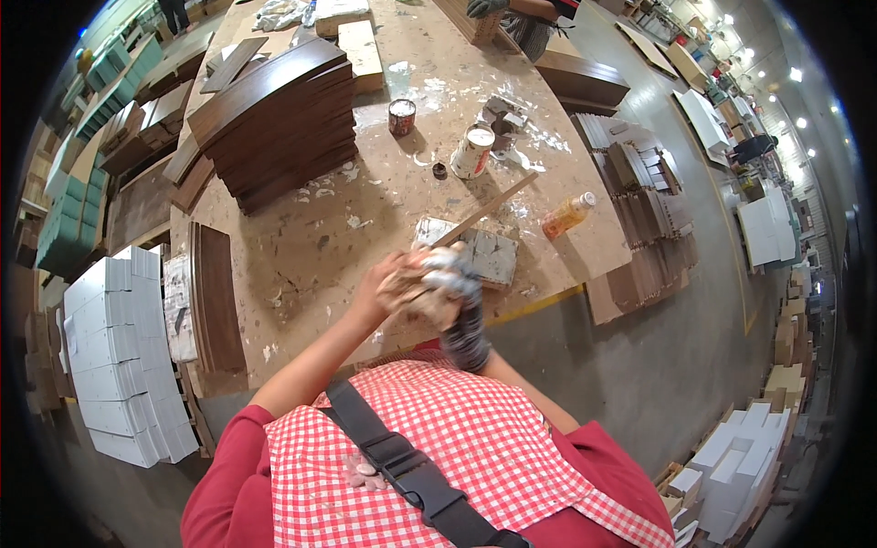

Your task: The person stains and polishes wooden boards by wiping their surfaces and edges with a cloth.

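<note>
Both my hands meet above the near part of the workbench, smeared by motion. My left hand point(388, 285) is bare and closed on a crumpled beige cloth point(427, 303). Against it presses my right hand point(457, 279), in a grey glove with whitish fingers, closed on the same cloth. A thin wooden strip point(489, 208) slants up to the right from just beyond my fingers; I cannot tell whether a hand grips its near end. Under the strip lies a pale, paint-smeared block point(491, 256), partly hidden by my right hand.
The stained workbench point(301, 301) bears a tall stack of dark brown curved boards point(279, 123), an open dark can point(401, 117), a white tub point(473, 152), a small cap point(440, 171) and an orange-liquid bottle point(568, 216). A co-worker's gloved hand point(486, 7) is at the far end.
</note>
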Demonstrator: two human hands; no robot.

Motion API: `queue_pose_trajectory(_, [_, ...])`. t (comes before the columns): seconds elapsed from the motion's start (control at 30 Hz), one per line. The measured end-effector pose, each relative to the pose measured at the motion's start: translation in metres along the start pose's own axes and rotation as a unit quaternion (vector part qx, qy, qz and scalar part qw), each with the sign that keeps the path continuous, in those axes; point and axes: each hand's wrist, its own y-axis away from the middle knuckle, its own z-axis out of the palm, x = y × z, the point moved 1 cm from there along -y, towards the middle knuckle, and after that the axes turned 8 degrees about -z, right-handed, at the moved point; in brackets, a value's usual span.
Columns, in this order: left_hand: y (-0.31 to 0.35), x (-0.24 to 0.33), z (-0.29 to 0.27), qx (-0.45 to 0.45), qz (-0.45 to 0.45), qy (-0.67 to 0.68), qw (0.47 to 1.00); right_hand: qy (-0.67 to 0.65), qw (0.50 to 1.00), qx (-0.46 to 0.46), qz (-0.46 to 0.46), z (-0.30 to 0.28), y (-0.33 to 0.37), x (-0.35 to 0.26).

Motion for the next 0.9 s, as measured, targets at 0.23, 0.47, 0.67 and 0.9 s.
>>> queue_pose_trajectory(0.23, [0.001,0.083,0.01,0.049,0.032,-0.262,0.963,0.058,0.967,0.131,0.209,-0.079,-0.029,0.024])
queue_pose_trajectory(0.47, [0.002,0.075,0.016,0.07,0.019,-0.244,0.967,0.324,0.915,-0.24,0.021,-0.014,0.008,0.062])
queue_pose_trajectory(0.67, [0.003,0.047,0.012,0.081,0.118,-0.309,0.94,0.162,0.965,-0.2,0.057,0.018,0.01,0.016])
queue_pose_trajectory(0.9, [0.005,0.076,0.027,0.117,-0.002,-0.135,0.984,0.046,0.988,-0.147,0.032,-0.029,0.0,0.031])
